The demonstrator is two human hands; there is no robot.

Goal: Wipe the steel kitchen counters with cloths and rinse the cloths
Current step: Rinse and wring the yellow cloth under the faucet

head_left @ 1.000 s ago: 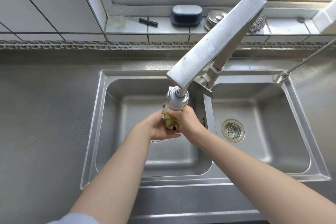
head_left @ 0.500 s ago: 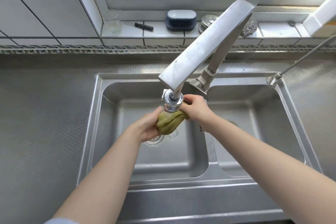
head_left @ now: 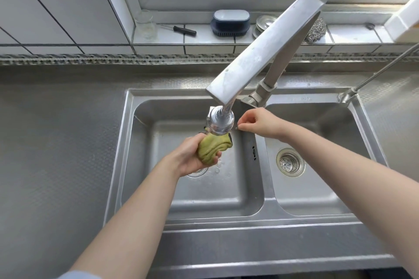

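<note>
Right under the faucet head (head_left: 221,123), the bunched green cloth (head_left: 212,148) sits squeezed in the left hand (head_left: 192,156) over the left sink basin (head_left: 158,133). Beside the faucet, the right hand (head_left: 260,123) holds nothing, fingers loosely curled.

Over the left basin (head_left: 158,188) of the sink, the left hand (head_left: 190,156) grips a bunched green cloth (head_left: 213,148) just under the tap head (head_left: 221,121). The right hand (head_left: 258,123), loosely curled and holding nothing, hovers beside the tap head above the divider (head_left: 263,188) between basins.
</note>
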